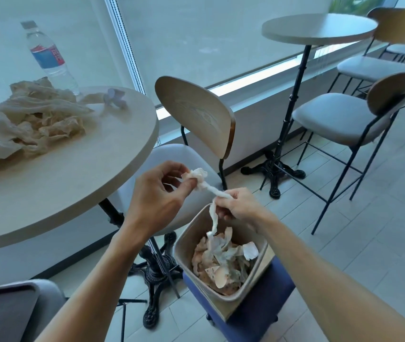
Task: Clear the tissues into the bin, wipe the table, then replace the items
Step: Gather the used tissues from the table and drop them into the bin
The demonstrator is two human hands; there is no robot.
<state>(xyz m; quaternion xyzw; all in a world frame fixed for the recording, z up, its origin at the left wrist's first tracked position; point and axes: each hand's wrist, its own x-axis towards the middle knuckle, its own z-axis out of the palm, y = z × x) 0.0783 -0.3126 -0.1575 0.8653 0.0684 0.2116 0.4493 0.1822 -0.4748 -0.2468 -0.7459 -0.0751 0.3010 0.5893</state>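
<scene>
While both pinch twisted tissue (pixel 206 186), left hand (pixel 158 193), right hand (pixel 237 206), above bin (pixel 184 245)

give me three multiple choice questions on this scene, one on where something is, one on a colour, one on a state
1. Where is the bin?
A. on the round table
B. on a blue stool
C. on the window sill

2. What colour is the water bottle label?
A. blue and red
B. green
C. black

3. How is the twisted tissue held?
A. lying loose on the table
B. by the left hand alone
C. between both hands

Answers: 1 B, the blue stool is under it. 2 A, blue band with red. 3 C, the left hand and right hand each pinch an end.
</scene>
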